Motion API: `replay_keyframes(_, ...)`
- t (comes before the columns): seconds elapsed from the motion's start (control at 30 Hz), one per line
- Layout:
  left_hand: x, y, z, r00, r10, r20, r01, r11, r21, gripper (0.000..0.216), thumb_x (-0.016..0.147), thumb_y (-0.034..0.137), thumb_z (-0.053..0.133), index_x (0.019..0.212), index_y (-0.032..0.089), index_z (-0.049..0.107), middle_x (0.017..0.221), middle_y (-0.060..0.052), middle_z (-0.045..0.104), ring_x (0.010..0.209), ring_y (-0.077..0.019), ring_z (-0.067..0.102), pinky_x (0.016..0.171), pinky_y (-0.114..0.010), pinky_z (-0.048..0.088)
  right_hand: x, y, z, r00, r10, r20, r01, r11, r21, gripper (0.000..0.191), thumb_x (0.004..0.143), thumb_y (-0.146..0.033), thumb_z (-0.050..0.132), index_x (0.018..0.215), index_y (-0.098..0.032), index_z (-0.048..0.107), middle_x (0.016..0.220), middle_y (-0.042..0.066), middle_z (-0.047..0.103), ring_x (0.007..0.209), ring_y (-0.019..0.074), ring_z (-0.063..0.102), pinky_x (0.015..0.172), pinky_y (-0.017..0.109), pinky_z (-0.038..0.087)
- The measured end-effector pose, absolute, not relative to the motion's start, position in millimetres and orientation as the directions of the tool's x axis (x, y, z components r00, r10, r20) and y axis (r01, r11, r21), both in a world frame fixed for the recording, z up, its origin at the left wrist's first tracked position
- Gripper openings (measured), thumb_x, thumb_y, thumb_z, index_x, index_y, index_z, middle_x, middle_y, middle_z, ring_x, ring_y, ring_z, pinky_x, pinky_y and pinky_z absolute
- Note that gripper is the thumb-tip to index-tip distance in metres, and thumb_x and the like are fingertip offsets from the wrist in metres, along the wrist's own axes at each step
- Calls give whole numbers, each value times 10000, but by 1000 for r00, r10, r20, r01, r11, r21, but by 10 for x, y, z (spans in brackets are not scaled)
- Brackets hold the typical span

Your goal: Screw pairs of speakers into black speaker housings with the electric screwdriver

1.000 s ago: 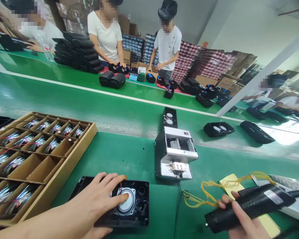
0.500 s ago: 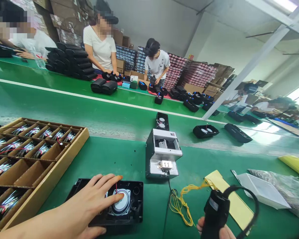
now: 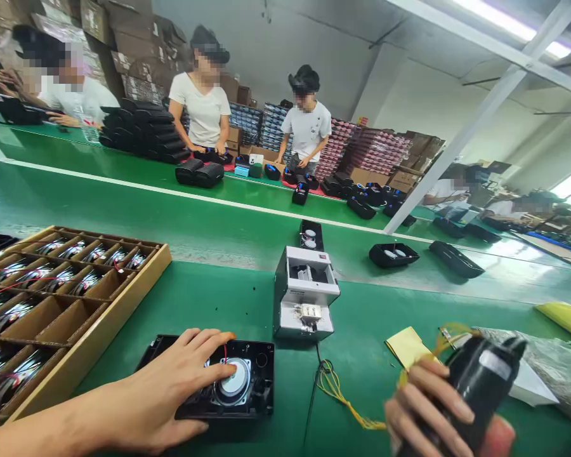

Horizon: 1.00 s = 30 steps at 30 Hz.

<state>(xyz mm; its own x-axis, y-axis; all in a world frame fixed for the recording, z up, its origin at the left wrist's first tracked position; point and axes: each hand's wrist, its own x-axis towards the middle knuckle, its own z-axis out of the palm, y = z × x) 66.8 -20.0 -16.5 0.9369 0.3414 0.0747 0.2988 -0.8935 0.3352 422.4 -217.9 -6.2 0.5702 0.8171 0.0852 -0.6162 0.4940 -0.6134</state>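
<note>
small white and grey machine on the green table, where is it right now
In the head view, the machine stands mid-table, just beyond the black speaker housing under the left hand, right of the cardboard tray.

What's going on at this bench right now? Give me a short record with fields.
Left hand: left hand lies flat on the black housing, fingers by the round speaker
Right hand: right hand grips a black power tool
Beside the left arm: cardboard tray with speakers in its compartments
Behind the housing: small grey-white machine
Surface: green bench
</note>
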Motion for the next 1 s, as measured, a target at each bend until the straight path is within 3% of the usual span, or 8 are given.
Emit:
replay_keyframes(0.03,699,-222,-165,935,347,69,304,-889,342,785,693,160,757,1440,340,600,1643,-126,488,1452,-436,514,1164,-627,460,4183,-2024,87,642,760,102,-586,572,-574,580,708,-512,920,1145,-232,661,696,-115,382,423,-22,25,275,69,171)
replay_keyframes(0.1,754,-256,-163,932,359,43,322,-880,350,754,679,150,751,1401,328,621,1647,-127,479,1463,-442,496,1176,-654,440,4090,-1724,388,726,670,156,-457,638,-620,572,830,-549,811,1253,-194,660,749,-85,419,457,-6,127,350,74,288)
replay_keyframes(0.2,820,-281,-137,928,372,-14,353,-868,350,714,676,141,738,1363,309,644,1649,-150,474,1485,-463,469,1178,-708,415,3975,-1305,710,721,592,362,-170,656,-735,673,791,-729,743,1226,-220,676,743,-61,469,462,49,319,375,197,360)
replay_keyframes(0.37,844,-270,-77,927,373,-38,358,-850,386,700,680,150,757,1358,302,665,1663,-155,469,1481,-485,479,1175,-737,410,3869,-759,709,626,494,603,98,718,-689,656,886,-820,520,1199,-257,644,700,-50,567,450,122,475,405,271,406)
replay_keyframes(0.63,639,-240,-223,926,376,19,344,-866,364,877,774,223,792,1565,458,493,1753,-51,342,1529,-441,442,1220,-691,395,3800,-556,468,663,476,578,174,653,-737,741,856,-888,485,1131,-212,611,643,-70,551,393,120,458,371,271,379)
replay_keyframes(1.0,698,-232,-165,922,386,11,353,-856,378,779,750,221,790,1481,406,596,1698,-82,440,1480,-443,499,1201,-651,424,3802,-487,412,656,531,536,160,596,-787,758,846,-914,447,1102,-218,603,628,-73,546,365,120,451,343,271,364)
